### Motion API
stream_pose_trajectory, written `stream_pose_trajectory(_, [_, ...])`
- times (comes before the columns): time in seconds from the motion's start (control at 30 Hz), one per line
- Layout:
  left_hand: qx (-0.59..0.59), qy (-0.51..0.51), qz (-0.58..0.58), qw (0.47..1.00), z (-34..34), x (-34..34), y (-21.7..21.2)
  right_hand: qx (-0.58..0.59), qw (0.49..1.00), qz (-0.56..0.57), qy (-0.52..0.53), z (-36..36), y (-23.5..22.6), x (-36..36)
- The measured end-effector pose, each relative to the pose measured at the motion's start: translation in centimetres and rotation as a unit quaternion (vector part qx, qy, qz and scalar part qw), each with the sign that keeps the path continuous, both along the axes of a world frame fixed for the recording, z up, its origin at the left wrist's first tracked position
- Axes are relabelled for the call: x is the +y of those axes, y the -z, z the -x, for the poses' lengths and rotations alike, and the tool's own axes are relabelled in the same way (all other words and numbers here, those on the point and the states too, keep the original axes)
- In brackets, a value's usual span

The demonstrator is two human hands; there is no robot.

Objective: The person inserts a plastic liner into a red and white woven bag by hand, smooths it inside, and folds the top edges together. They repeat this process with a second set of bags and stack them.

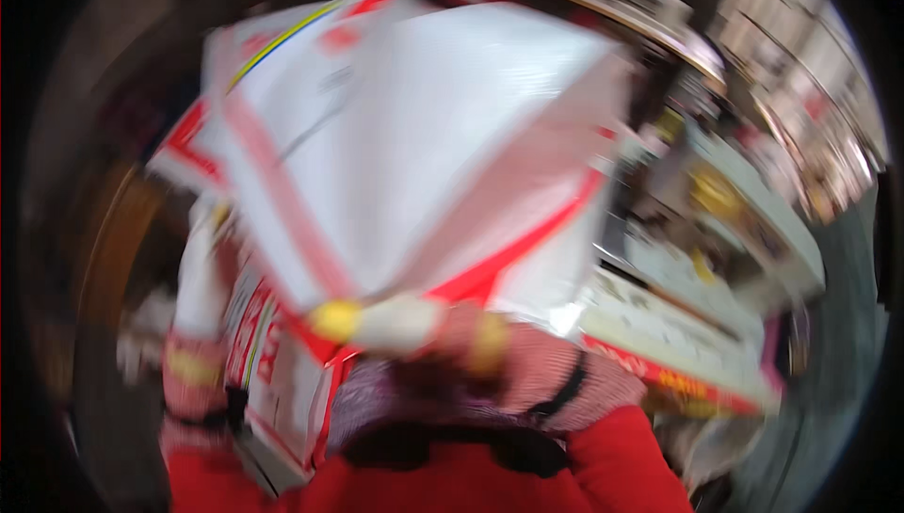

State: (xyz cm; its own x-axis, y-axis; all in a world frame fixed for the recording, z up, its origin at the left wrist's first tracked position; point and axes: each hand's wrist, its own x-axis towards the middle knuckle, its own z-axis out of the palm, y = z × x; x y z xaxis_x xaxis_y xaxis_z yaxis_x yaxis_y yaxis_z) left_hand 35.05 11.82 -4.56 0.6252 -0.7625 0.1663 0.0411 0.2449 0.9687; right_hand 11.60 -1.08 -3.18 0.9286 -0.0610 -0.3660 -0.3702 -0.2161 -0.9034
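A large white plastic sack (395,127) with red bands and a blue-yellow stripe spreads in front of me, creased and blurred by motion. My right hand (471,334), in a pink knit glove with white and yellow fingertips, is closed on its near edge. My left hand (200,278), gloved alike, is at the left edge of the sacks with its fingers curled there, partly smeared. Another red-and-white printed piece (273,362) hangs below, between my forearms. A red-cornered layer (193,146) sticks out behind the sack at the left.
At the right stands an open pale box (753,193) with yellow things inside. Beside it lies a long carton (678,344) with a red and yellow side. A brown curved edge (108,249) is at the left. Cluttered shelving (640,14) blurs at the back.
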Motion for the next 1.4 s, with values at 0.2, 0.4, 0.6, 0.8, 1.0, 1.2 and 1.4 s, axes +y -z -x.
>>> stream_pose_trajectory(0.2, [0.158, 0.231, -0.098, 0.955, 0.1, -6.5, 9.8, -0.225, 0.917, 0.305, -0.127, -6.0, 12.8, 6.1])
stream_pose_trajectory(0.4, [0.124, 0.356, -0.129, 0.917, 5.0, -15.9, 9.5, -0.193, 0.963, 0.186, -0.025, 0.3, 8.8, 0.9])
stream_pose_trajectory(0.6, [0.113, 0.335, -0.151, 0.923, 4.7, -17.2, 10.1, -0.418, 0.784, -0.336, 0.312, 7.6, 8.4, -8.5])
stream_pose_trajectory(0.8, [0.096, 0.297, -0.176, 0.933, 4.3, -17.3, 9.8, -0.35, 0.785, -0.286, 0.424, 6.4, 4.2, -13.6])
stream_pose_trajectory(1.0, [0.073, 0.259, -0.207, 0.941, 4.9, -17.3, 9.4, -0.19, 0.754, -0.365, 0.512, 2.5, 3.3, -20.2])
stream_pose_trajectory(1.2, [0.077, 0.189, -0.258, 0.944, 5.5, -15.7, 11.7, -0.4, 0.894, 0.072, 0.191, -5.5, 7.4, -19.6])
stream_pose_trajectory(1.4, [0.172, -0.186, -0.323, 0.912, -3.1, 11.0, 15.1, 0.07, 0.49, -0.828, -0.265, -14.7, 8.3, 1.7])
